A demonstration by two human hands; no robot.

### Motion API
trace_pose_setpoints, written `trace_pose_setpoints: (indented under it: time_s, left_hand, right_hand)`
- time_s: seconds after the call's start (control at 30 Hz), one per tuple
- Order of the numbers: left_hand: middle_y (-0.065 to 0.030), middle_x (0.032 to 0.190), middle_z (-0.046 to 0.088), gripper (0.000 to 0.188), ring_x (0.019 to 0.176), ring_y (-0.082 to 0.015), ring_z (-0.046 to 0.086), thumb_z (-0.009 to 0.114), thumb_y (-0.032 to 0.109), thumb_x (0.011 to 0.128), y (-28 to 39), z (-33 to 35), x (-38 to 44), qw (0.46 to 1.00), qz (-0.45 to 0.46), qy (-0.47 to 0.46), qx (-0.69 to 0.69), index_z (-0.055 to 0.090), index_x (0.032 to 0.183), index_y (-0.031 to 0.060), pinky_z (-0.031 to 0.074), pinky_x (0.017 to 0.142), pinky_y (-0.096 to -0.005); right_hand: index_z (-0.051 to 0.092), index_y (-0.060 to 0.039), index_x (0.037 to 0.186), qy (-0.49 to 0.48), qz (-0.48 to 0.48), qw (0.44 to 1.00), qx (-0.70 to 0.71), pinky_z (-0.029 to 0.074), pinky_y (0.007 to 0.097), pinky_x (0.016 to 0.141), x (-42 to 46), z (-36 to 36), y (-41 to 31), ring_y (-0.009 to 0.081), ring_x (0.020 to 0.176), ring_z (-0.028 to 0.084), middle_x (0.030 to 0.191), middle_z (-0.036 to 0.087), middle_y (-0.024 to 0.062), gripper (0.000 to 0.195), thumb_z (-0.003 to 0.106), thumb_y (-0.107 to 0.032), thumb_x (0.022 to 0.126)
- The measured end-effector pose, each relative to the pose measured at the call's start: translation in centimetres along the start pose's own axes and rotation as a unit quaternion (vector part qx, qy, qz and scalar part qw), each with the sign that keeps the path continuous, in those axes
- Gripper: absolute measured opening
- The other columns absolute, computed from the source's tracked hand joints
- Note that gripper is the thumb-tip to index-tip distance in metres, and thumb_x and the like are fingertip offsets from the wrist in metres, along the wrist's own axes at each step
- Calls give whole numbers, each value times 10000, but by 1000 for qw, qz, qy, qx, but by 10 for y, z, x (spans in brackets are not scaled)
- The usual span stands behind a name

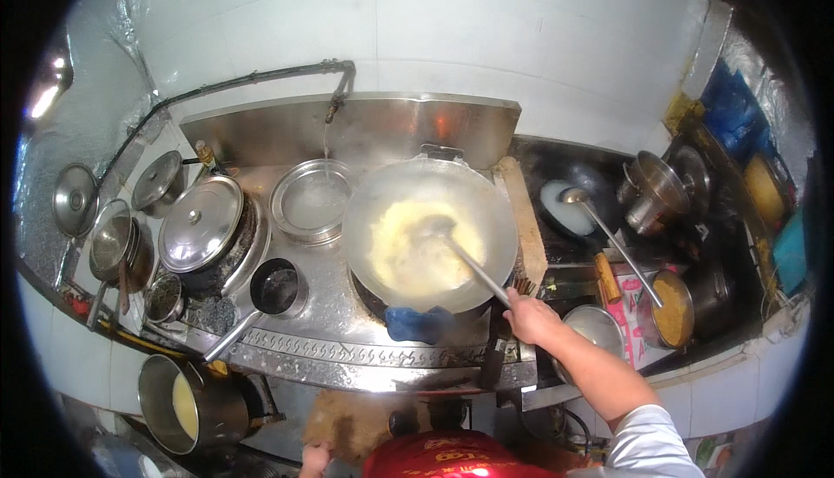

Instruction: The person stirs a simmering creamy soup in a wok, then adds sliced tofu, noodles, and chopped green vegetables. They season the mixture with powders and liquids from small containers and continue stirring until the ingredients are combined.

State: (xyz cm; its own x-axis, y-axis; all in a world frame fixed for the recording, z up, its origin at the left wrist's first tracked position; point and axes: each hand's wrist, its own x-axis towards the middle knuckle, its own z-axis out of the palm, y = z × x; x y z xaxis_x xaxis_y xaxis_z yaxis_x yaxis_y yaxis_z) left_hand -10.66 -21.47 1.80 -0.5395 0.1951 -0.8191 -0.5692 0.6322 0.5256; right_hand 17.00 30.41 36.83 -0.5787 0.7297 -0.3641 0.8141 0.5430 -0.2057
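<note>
My right hand (531,316) is closed around the handle of a long metal ladle (479,269). The ladle's bowl rests in pale yellow, steaming food (397,250) inside a large metal wok (365,204). A folded blue cloth (418,323) lies over the wok's near rim. At the bottom edge is my left hand (316,457), low in front of the stove and away from the wok; its fingers are partly cut off, so whether it holds anything is unclear.
Water runs from a tap (330,113) into a round metal basin (314,203). A lidded pot (201,224) and a small saucepan (277,287) stand left. To the right are a dark wok (573,185) with a second ladle (612,237) and a pot of yellowish-brown contents (671,318). A deep pot (221,406) stands lower left.
</note>
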Motion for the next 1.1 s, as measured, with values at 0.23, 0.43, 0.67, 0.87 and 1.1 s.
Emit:
trace_pose_setpoints:
  time_s: [0.23,0.43,0.67,0.87,1.1]
  left_hand:
    - [-100,861,671,196,798,-230,677,628,186,909,4,22,-63,993,-6,-109,54,658,989,10,563,683,-355]
    - [-107,893,691,269,796,-283,668,552,242,880,-76,-54,24,770,210,-189,572,655,1034,46,549,690,-412]
    - [-113,834,668,230,778,-297,661,597,227,884,27,-19,-35,901,66,2,428,639,897,1,515,657,-442]
    - [-106,865,666,220,754,-288,646,541,202,897,38,14,-14,911,176,-171,333,614,1013,30,518,671,-425]
    - [-124,898,674,258,782,-276,656,541,214,906,38,250,-133,776,169,-243,557,614,1073,31,526,698,-387]
  right_hand:
    - [410,42,1293,-17,-22,998,57,493,531,773,-13,5,-4,470,894,620,905,636,316,474,570,-199,918]
    - [409,33,1330,-38,58,995,65,486,530,816,-50,27,-6,472,931,614,924,632,325,539,601,-238,906]
    - [480,-72,1278,161,1,930,330,475,500,736,-63,113,-9,473,914,602,913,631,268,392,563,-211,922]
    - [499,-33,1315,-41,-29,521,852,390,230,383,-169,139,20,87,438,445,684,508,30,357,419,-233,1030]
    - [493,-36,1292,-96,72,484,867,329,209,406,-501,161,168,42,475,406,676,481,-19,334,518,-181,992]
